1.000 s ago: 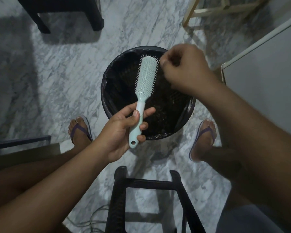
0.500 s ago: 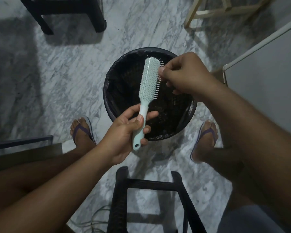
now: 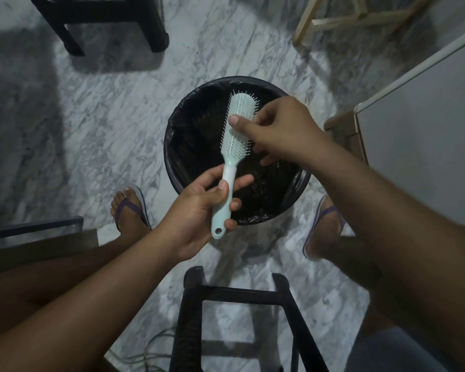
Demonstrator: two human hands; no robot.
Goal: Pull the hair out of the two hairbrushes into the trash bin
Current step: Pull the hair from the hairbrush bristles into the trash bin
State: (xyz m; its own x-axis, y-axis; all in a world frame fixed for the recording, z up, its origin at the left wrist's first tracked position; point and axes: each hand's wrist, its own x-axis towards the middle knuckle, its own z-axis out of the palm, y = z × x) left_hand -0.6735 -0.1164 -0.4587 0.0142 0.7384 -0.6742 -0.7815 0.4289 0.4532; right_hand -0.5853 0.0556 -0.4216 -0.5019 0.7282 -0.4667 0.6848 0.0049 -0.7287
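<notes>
Mint-green plastic hairbrush (image 3: 234,146) up in front of us: our left hand (image 3: 199,208) grips its handle, our right hand (image 3: 282,127) pinches the bristled head, thumb on top, fingers curled alongside. Below both, the round black bag-lined trash bin (image 3: 188,116) sits on the grey marble floor (image 3: 105,130).

A pale mint-green paddle hairbrush (image 3: 230,157) is held over the open mouth of a round black trash bin (image 3: 176,122), bristles facing up. Its head points toward the bin's far rim, and its handle, with a hanging hole at the end, slants back across the near rim. The left hand (image 3: 196,213) grips the handle while the right hand (image 3: 282,130) pinches the bristled head, thumb on the bristles. The bin stands upright, lined with a black bag; its dark contents cannot be made out.
</notes>
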